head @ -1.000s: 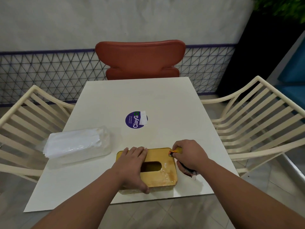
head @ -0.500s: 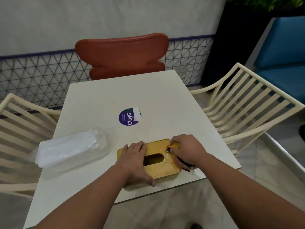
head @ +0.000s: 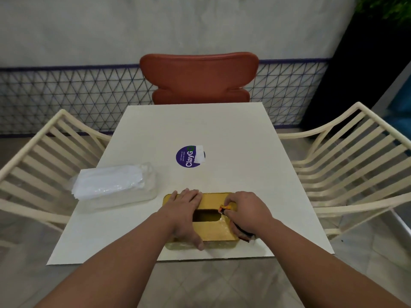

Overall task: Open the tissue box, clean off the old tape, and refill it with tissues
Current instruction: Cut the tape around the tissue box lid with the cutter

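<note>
A yellow tissue box [head: 212, 230] with a dark slot in its lid lies at the near edge of the white table [head: 233, 130]. Shiny clear tape residue [head: 223, 225] shows on the lid right of the slot. My left hand [head: 185, 210] lies flat on the box's left half, thumb down its front side. My right hand [head: 245, 213] grips a small cutter with an orange tip [head: 223, 208], its tip at the slot's right end and its dark body poking out below the palm. A clear-wrapped pack of white tissues [head: 113, 183] lies to the left.
A round purple sticker [head: 188, 156] with a white scrap on it marks the table's middle. A red chair [head: 199, 78] stands at the far side, and cream slatted chairs [head: 44, 161] flank the table left and right [head: 355, 156].
My right hand with the cutter has slid left along the lid, from the box's far right corner to the slot's right end. The left hand stays on the box. The camera view has shifted.
</note>
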A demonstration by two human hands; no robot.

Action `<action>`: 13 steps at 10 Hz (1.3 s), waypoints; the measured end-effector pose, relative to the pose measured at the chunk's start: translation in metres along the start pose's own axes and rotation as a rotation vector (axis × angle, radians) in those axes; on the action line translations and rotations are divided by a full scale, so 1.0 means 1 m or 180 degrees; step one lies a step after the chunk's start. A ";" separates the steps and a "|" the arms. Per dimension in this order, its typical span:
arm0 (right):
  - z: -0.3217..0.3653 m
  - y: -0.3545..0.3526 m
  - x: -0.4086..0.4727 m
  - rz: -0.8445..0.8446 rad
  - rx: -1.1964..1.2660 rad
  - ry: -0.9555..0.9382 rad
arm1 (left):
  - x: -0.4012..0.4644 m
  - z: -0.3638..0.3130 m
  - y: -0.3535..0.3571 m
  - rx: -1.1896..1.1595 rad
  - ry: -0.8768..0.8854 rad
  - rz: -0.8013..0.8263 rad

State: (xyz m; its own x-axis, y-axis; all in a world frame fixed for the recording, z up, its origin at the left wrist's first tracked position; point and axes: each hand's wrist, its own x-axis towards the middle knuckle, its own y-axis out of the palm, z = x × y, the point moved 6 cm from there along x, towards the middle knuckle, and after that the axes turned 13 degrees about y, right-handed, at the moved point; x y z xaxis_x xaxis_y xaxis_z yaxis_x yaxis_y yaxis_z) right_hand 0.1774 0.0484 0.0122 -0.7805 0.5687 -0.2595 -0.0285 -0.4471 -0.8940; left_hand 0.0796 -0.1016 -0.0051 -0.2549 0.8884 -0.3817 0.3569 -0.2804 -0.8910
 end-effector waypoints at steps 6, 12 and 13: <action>-0.022 -0.020 0.003 0.0013 0.0063 0.0071 | 0.001 0.002 0.004 -0.0031 -0.0099 0.0018; -0.012 -0.012 0.000 0.0142 -0.0102 0.0020 | 0.002 0.004 0.005 -0.0035 -0.0058 0.0024; -0.007 -0.020 0.004 0.0094 -0.0163 -0.0053 | 0.002 0.005 0.006 -0.0047 -0.0064 0.0023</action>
State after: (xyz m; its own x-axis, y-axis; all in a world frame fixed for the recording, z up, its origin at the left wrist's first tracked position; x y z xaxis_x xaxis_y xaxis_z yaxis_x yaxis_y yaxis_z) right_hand 0.1796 0.0642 0.0262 -0.7909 0.5440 -0.2803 0.0263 -0.4274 -0.9037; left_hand 0.0769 -0.1032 -0.0122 -0.2702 0.8789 -0.3932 0.3721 -0.2813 -0.8845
